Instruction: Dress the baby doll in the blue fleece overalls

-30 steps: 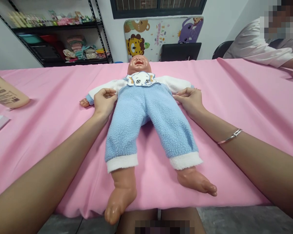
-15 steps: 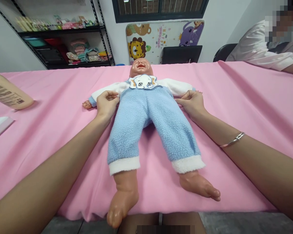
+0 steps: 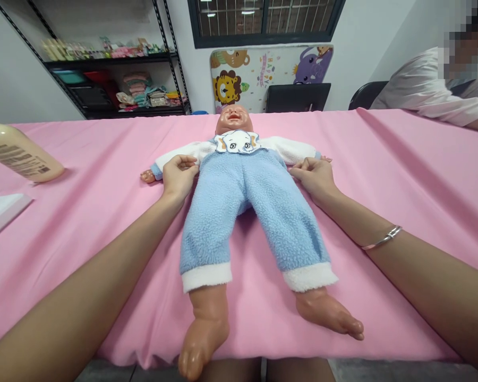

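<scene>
Baby doll (image 3: 242, 178) on pink cloth (image 3: 402, 185)
Left hand (image 3: 179, 178) and right hand (image 3: 315, 178) flank its waist — fingers curled, but whether they pinch anything, I can't tell.

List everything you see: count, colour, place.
cloth: 1, pink, centre
doll: 1, tan, on cloth
outfit: 1, blue/white, on doll
bottle: 1, beige, left edge
slab: 1, white, near bottle
shelf unit: 1, black, back left
shelf goods: many, multicoloured, on shelf unit
board: 1, white, behind doll
panel: 1, black, before board
window: 1, dark, above board
chair: 1, black, back right
person: 1, white-sleeved, right edge
floor: 1, grey, bottom
bracelet: 1, silver, right side
legs: 2, unclear, bottom edge
left hand, right hand: 2, bare, at outfit's sides
</scene>
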The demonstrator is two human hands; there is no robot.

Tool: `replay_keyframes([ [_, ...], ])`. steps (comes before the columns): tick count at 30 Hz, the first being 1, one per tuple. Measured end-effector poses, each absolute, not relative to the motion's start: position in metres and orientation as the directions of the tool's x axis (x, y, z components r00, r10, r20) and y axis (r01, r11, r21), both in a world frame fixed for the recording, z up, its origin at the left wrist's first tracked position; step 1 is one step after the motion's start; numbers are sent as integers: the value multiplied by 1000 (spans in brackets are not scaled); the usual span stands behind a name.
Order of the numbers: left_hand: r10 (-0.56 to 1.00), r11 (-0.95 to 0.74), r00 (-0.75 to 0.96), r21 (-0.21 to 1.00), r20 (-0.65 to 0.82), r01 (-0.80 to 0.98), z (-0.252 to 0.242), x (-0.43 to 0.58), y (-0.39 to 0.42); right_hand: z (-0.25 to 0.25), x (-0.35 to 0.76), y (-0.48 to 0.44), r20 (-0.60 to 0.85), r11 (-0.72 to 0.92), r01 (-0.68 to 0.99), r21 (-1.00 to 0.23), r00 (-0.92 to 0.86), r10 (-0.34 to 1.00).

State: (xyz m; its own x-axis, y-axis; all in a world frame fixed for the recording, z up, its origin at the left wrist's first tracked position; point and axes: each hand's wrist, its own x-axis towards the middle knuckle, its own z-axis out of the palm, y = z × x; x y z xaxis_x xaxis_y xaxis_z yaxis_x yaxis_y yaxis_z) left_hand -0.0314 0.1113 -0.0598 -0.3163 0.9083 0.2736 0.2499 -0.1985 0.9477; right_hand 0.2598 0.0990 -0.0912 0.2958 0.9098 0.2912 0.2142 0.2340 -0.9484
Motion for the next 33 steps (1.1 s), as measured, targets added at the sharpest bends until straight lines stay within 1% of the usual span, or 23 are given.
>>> replay_keyframes([
  [3, 903, -194, -338, 953, 266, 232, -57, -30, 111, -90, 260, 98, 279, 225, 196, -954, 314, 908],
  [7, 909, -155, -362, 973, 209, 172, -52, -28, 108, -87, 258, 96, 242, 187, 199, -962, 304, 921],
  [12, 893, -166, -394, 972, 219, 166, -50, -28, 109, -87, 257, 97, 263, 202, 216, -955, 308, 914],
  [19, 893, -199, -366, 959, 263, 203, -54, -31, 112, -89, 259, 100, 322, 238, 273, -932, 322, 891],
  [23, 894, -182, -374, 962, 247, 201, -53, -31, 111, -93, 261, 102, 355, 263, 293, -919, 326, 876],
  [27, 895, -155, -388, 970, 218, 189, -52, -29, 108, -94, 261, 102, 338, 234, 306, -923, 351, 873],
  [33, 896, -147, -397, 977, 198, 157, -54, -29, 110, -92, 261, 101, 319, 229, 275, -934, 347, 882],
])
